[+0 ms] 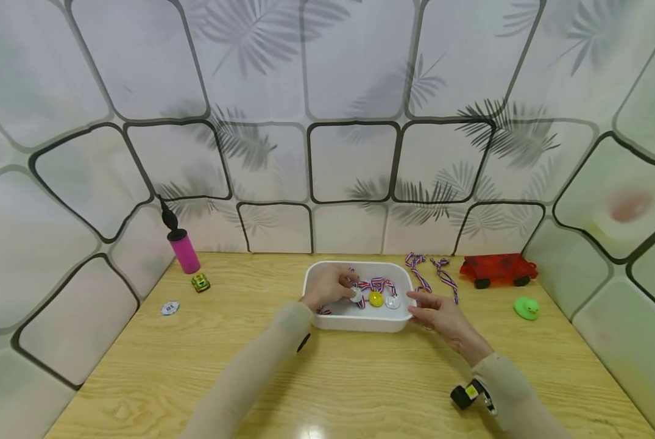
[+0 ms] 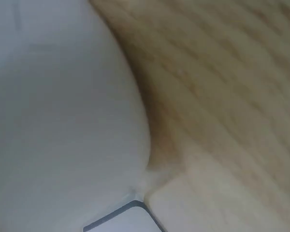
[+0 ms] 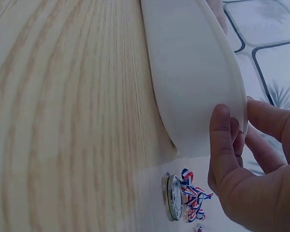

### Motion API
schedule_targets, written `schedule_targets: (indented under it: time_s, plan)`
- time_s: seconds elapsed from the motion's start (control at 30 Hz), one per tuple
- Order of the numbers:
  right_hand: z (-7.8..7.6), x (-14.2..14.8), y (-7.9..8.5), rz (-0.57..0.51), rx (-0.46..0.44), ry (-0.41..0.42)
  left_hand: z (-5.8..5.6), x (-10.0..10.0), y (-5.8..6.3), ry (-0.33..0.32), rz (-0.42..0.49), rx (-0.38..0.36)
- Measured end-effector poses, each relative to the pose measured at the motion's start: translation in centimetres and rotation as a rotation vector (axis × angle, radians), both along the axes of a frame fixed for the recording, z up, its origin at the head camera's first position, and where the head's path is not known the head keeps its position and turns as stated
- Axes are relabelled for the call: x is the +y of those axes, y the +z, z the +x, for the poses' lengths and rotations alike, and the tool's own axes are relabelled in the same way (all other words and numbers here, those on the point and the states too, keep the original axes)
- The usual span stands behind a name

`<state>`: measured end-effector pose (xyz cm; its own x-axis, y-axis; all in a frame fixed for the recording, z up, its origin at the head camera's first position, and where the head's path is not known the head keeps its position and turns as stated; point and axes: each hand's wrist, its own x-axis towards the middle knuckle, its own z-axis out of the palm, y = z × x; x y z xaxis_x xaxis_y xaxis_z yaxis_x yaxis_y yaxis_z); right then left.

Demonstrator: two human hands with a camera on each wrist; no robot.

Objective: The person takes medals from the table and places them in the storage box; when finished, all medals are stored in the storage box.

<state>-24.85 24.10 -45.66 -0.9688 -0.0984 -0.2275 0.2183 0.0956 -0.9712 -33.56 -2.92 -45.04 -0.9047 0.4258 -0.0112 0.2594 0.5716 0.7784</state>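
Note:
A white plastic tub (image 1: 354, 323) stands on the wooden table, holding medals on red, white and blue ribbons (image 1: 378, 285). My left hand (image 1: 327, 286) reaches inside over its left wall and pinches a silver medal (image 1: 356, 296) between thumb and fingers. A gold medal (image 1: 376, 299) and another silver medal (image 1: 392, 302) lie to the right of it in the tub. My right hand (image 1: 442, 317) grips the tub's right end, thumb and fingers on either side of the rim, as the right wrist view shows. The left wrist view has only the tub's wall (image 2: 67, 116) and table.
Right of the tub lie a ribbon (image 1: 448, 280) and a silver medal (image 3: 175, 198) on its ribbon. Farther right are a red toy vehicle (image 1: 497, 270) and a green duck (image 1: 526, 308). At left: a pink cylinder (image 1: 184, 253), a toy car (image 1: 200, 282) and a round chip (image 1: 170, 308).

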Motion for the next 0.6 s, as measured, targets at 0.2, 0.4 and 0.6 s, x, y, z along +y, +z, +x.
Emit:
schedule_targets:
  time_s: [0.2,0.4,0.6]
  plan:
    - [0.1,-0.1,0.3,-0.027,-0.006,0.011,0.2,0.7,-0.2,-0.008,0.064,-0.06]
    - [0.2,-0.1,0.5,-0.038,-0.005,0.021,0.5,1.3,0.0,-0.002,0.013,-0.02]
    - [0.0,0.0,0.4,-0.022,-0.005,0.024,0.5,1.8,-0.7,0.008,-0.108,0.088]
